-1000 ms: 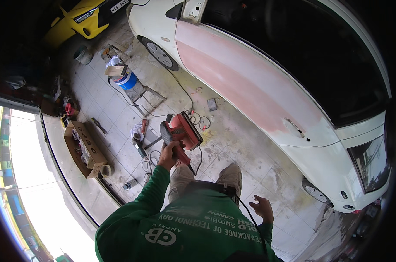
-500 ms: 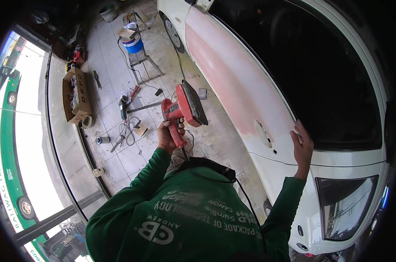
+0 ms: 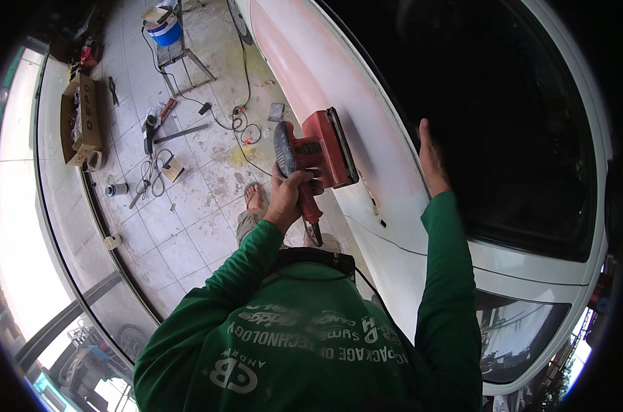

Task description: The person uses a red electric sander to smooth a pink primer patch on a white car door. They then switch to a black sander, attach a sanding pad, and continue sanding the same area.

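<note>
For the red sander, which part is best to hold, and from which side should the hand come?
I would choose the slim handle of the red sander, coming from the person's left. The flat pad faces right, toward the car door, so the left side seems safer. The left hand grips this handle; the cord leaves its lower end.

- With the fingers of our left hand [image 3: 287,198] we grip a red sander [image 3: 324,147] by its handle, its flat dark sole [image 3: 343,145] turned toward the car's door [image 3: 396,175].
- We hold our right hand [image 3: 433,161] beside the dark side window [image 3: 517,137]; we cannot tell whether it touches.
- Along the white car [image 3: 397,281] we see a pinkish patch [image 3: 278,48].
- On our left, a cardboard box [image 3: 89,123] and a can [image 3: 117,189] rest on the tiled floor [image 3: 191,247].
- Farther off, we see a blue bucket [image 3: 166,33] on a low stool [image 3: 170,56].
</note>
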Demonstrator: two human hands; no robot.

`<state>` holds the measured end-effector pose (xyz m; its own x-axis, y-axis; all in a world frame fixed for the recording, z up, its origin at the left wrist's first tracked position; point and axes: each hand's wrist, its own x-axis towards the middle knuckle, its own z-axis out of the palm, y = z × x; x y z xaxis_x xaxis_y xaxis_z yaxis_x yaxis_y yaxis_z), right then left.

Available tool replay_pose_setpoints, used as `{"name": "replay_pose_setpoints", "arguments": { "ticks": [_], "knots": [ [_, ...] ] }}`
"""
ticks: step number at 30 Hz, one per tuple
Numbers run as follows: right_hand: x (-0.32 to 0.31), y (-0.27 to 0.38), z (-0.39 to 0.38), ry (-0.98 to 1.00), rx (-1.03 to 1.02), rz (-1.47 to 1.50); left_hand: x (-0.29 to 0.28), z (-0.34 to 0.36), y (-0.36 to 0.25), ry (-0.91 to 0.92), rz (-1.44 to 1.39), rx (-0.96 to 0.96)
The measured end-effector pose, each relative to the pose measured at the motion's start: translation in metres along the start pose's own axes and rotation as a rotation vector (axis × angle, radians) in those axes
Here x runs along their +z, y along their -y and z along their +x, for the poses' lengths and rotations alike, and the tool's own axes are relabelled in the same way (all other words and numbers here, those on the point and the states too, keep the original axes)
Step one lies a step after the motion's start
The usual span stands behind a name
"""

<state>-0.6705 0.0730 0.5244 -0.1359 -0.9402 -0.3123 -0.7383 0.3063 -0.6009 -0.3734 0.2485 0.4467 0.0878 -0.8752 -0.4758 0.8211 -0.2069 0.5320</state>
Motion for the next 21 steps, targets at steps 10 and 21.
{"name": "replay_pose_setpoints", "arguments": {
  "ticks": [10, 21],
  "knots": [
    [0.015, 0.011, 0.034, 0.261, -0.055, -0.080, 0.077, -0.046, 0.094, -0.117, -0.041, 0.212],
    [0.028, -0.004, 0.048, 0.201, 0.003, -0.182, 0.083, -0.041, 0.110, -0.265, 0.051, 0.196]
  ]
}}
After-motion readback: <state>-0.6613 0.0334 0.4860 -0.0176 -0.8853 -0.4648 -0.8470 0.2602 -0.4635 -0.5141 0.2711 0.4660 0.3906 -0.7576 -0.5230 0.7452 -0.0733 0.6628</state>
